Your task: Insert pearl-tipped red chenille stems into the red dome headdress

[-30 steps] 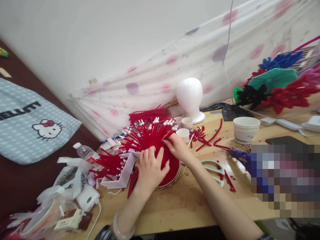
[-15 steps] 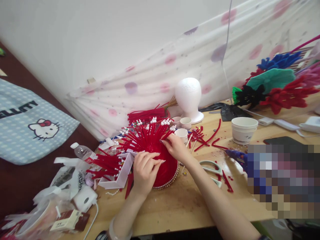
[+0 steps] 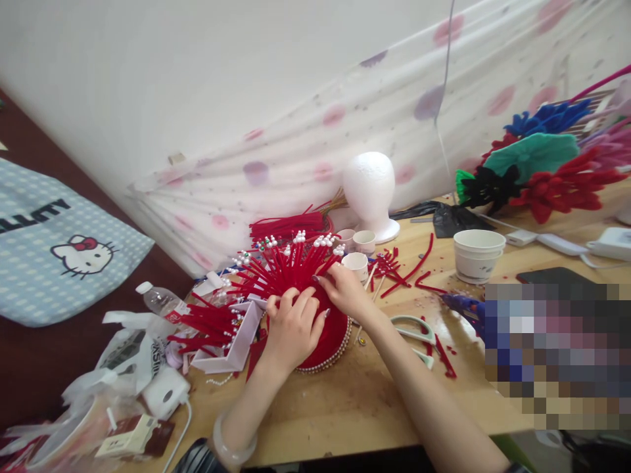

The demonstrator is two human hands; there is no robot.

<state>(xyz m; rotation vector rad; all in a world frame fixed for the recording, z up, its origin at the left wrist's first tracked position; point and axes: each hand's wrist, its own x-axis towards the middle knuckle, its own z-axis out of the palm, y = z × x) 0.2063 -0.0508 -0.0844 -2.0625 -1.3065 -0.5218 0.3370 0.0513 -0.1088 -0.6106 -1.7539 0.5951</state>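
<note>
In the middle of the table sits a red headdress (image 3: 328,345) with a row of pearls along its lower edge. A fan of red chenille stems (image 3: 288,269) tipped with white beads rises from its far side. My left hand (image 3: 294,328) lies over the near left of the headdress, fingers spread, fingertips at the bases of the stems. On the right side of the fan, my right hand (image 3: 348,292) pinches a red stem close to its base. Its fingertips are partly hidden among the stems.
Left of the headdress is a white box (image 3: 234,355) of beaded red stems, near a plastic bottle (image 3: 160,299). Behind stands a white foam head (image 3: 369,194). Scissors (image 3: 417,328), a blue glue gun (image 3: 463,309) and paper cups (image 3: 478,256) lie to the right.
My left hand has moved forward up the headdress, and its fingers have spread toward the stems. My right hand stays at nearly the same place. The whole view has shifted slightly.
</note>
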